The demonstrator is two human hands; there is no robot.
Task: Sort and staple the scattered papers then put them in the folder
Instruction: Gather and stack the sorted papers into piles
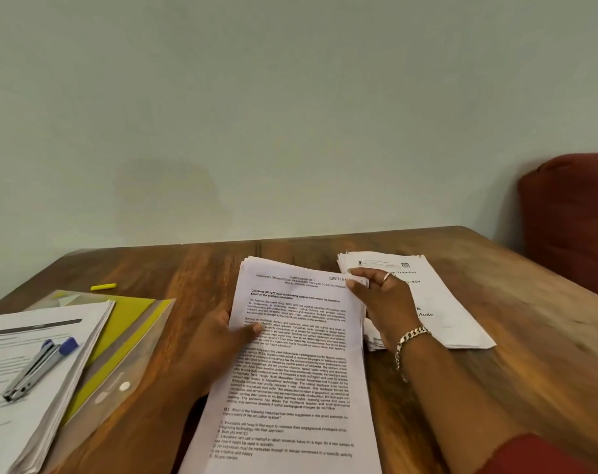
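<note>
The wooden counter (202,268) carried everything. At its middle lay the printed sheaf of papers (290,364), near edge running out of view: light, limp, slick sheets likely to fan apart, so best pinched at both long edges and squared. The left hand (219,340) gripped its left edge, thumb on the top page, its fingers hidden beneath. The right hand (381,304) pinched the far right corner, fingers curled round it. A second stack (455,309) lay right, a third (34,364) left on the yellow folder (126,343), bearing the stapler (38,367).
</note>
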